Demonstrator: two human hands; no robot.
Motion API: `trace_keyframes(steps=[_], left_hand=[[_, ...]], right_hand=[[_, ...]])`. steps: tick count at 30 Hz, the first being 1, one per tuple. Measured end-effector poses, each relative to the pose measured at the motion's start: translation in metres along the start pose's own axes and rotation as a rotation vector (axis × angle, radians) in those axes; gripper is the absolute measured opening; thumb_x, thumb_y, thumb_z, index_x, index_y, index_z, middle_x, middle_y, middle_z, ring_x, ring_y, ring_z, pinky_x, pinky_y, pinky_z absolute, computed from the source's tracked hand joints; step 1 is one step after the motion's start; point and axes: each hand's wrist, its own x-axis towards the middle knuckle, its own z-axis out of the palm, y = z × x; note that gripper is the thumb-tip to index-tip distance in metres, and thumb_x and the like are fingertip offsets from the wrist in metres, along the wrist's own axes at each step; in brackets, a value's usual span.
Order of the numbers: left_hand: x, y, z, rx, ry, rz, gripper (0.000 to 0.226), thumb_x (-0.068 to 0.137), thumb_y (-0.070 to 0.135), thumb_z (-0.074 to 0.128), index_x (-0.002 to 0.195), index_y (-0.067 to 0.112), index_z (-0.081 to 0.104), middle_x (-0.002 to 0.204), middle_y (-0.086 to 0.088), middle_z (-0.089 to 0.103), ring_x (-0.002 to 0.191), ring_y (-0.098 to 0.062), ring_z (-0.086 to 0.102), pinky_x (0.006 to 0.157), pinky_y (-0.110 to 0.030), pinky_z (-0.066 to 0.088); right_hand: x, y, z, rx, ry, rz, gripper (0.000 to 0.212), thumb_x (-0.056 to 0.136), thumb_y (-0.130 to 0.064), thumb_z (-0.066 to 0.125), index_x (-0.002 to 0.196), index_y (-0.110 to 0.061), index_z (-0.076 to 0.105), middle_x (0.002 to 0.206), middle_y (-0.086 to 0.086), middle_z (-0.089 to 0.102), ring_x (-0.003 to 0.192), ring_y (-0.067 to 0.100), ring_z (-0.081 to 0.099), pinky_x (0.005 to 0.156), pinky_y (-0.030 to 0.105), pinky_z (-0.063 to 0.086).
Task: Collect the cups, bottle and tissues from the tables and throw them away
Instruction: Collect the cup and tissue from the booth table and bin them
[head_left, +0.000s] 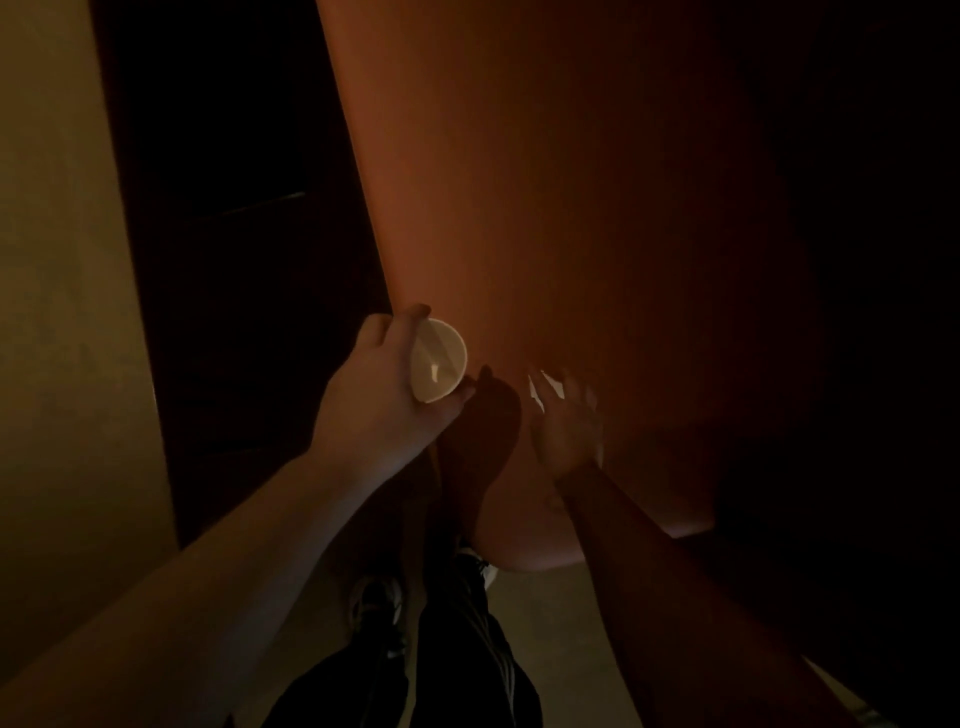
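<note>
Over one orange table (571, 208): two hands, left hand (384, 395) gripping one cup (439, 361).

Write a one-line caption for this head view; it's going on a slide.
Left hand holds a cup at the table edge; right hand reaches for tissue.

One cup (439, 361), one tissue (540, 387)

orange-brown table (571, 208) | dark doorway (234, 234) left | pale floor (561, 613) | black shoes (379, 608)
</note>
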Motion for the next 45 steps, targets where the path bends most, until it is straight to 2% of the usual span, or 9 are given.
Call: trace_keyframes(steps=[7,16,21,24,29,33,37,42,45], left_hand=[[0.007,-0.006,0.009,-0.011,-0.022,0.036,0.086,0.072,0.051,0.074,0.142,0.022,0.035,0.133,0.000,0.042,0.114,-0.016,0.045,0.079,-0.025,0.034],[-0.025,0.006,-0.014,0.035,-0.082,0.065,0.085,0.073,0.055,0.069,0.143,0.022,0.033,0.134,-0.002,0.042,0.114,-0.020,0.048,0.076,-0.027,0.035],[-0.062,0.022,-0.043,0.012,-0.089,0.164,0.085,0.071,0.052,0.072,0.140,0.020,0.036,0.131,-0.003,0.044,0.112,-0.022,0.051,0.076,-0.030,0.039],[-0.093,0.034,-0.061,-0.006,-0.113,0.257,0.084,0.069,0.050,0.075,0.137,0.020,0.037,0.132,-0.003,0.045,0.113,-0.024,0.051,0.080,-0.036,0.045],[-0.153,0.055,-0.074,-0.002,-0.191,0.465,0.078,0.067,0.047,0.079,0.129,0.020,0.040,0.127,-0.002,0.049,0.104,-0.025,0.056,0.074,-0.033,0.044],[-0.213,0.086,-0.054,-0.009,-0.341,0.695,0.082,0.068,0.040,0.081,0.134,0.018,0.038,0.125,-0.005,0.053,0.107,-0.023,0.055,0.075,-0.030,0.040],[-0.298,0.123,-0.019,-0.081,-0.611,0.791,0.084,0.069,0.026,0.082,0.138,0.015,0.036,0.135,-0.011,0.043,0.120,-0.029,0.043,0.092,-0.046,0.042],[-0.416,0.158,0.018,0.057,-0.692,1.188,0.082,0.063,0.048,0.081,0.130,0.019,0.043,0.127,-0.006,0.052,0.108,-0.026,0.054,0.076,-0.031,0.040],[-0.497,0.168,0.040,0.075,-0.852,1.317,0.084,0.064,0.049,0.081,0.132,0.023,0.039,0.131,-0.005,0.046,0.110,-0.025,0.051,0.075,-0.031,0.040]], right_hand=[[0.006,0.004,0.009,0.163,0.100,-0.003,0.039,0.093,-0.020,0.046,0.132,-0.022,0.053,0.132,0.007,0.048,0.120,0.028,0.039,0.098,0.037,0.037],[-0.055,-0.014,-0.050,0.369,0.306,0.130,0.022,0.090,-0.021,0.056,0.110,-0.018,0.064,0.115,0.006,0.056,0.107,0.027,0.052,0.083,0.038,0.050],[-0.133,-0.031,-0.091,0.393,0.458,0.147,0.017,0.089,-0.021,0.059,0.103,-0.015,0.068,0.107,0.005,0.059,0.096,0.023,0.058,0.069,0.029,0.049],[-0.194,-0.040,-0.107,0.386,0.549,0.193,0.018,0.089,-0.021,0.061,0.102,-0.011,0.068,0.106,0.008,0.059,0.096,0.025,0.058,0.072,0.035,0.053],[-0.315,-0.046,-0.107,0.426,0.731,0.326,0.014,0.089,-0.018,0.061,0.097,-0.009,0.068,0.099,0.007,0.060,0.091,0.024,0.056,0.071,0.031,0.048],[-0.420,-0.040,-0.089,0.448,0.862,0.515,0.013,0.089,-0.021,0.060,0.097,-0.015,0.068,0.094,0.000,0.057,0.087,0.019,0.055,0.070,0.026,0.042],[-0.525,-0.030,-0.066,0.465,0.951,0.822,0.016,0.091,-0.026,0.057,0.102,-0.020,0.067,0.098,-0.004,0.054,0.090,0.013,0.052,0.073,0.025,0.039],[-0.657,-0.033,-0.028,0.473,1.049,1.202,0.018,0.093,-0.029,0.053,0.105,-0.020,0.063,0.098,-0.008,0.048,0.085,0.008,0.047,0.071,0.024,0.039],[-0.733,-0.046,0.003,0.532,1.152,1.412,0.018,0.094,-0.029,0.051,0.103,-0.019,0.062,0.097,-0.005,0.049,0.081,0.009,0.050,0.072,0.025,0.045]])
